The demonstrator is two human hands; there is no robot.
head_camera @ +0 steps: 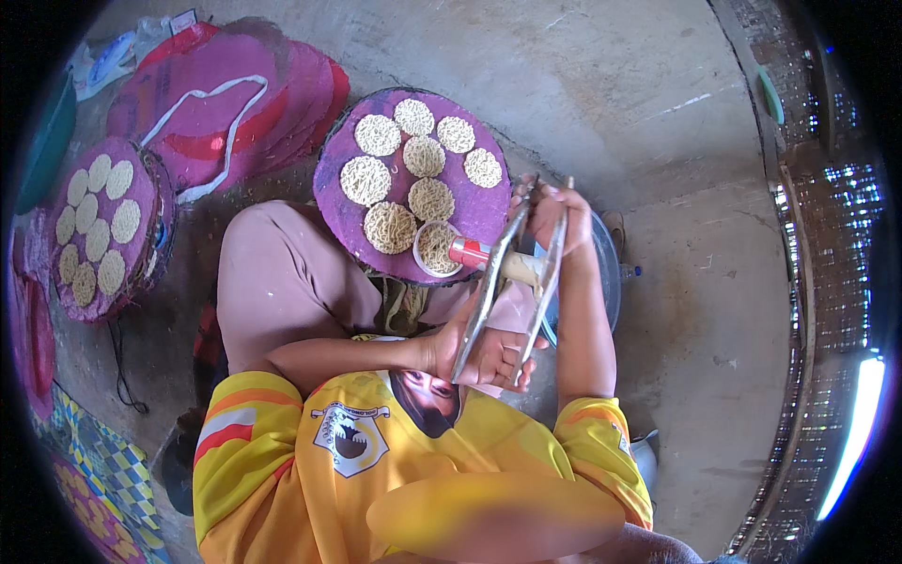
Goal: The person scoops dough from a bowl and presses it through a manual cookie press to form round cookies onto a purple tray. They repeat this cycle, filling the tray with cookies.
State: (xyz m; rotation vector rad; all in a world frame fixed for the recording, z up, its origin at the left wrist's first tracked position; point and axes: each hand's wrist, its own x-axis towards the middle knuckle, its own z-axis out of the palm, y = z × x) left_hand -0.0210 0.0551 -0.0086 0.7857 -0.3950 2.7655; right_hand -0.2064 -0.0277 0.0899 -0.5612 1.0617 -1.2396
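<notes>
My left hand (493, 356) is at the lower ends of two long bars of a hand press (486, 303), its fingers curled at them. My right hand (560, 215) grips the bars' upper ends. Between the bars sits a cylinder with a red and white sleeve (471, 252), tilted sideways. Its end is over a round white ring (417, 247) with pale strands of dough (435, 243) in it. The ring lies at the near edge of a purple cloth-covered round board (331, 169). Several round cakes of noodle-like strands (366, 180) lie on the board.
At the left stands another purple round board (141, 190) with strand cakes. Purple and red round sheets (204, 63) with a white strap (232, 134) lie at the upper left. A blue basin (607, 282) is beside my right forearm. A woven wall (824, 247) borders the right.
</notes>
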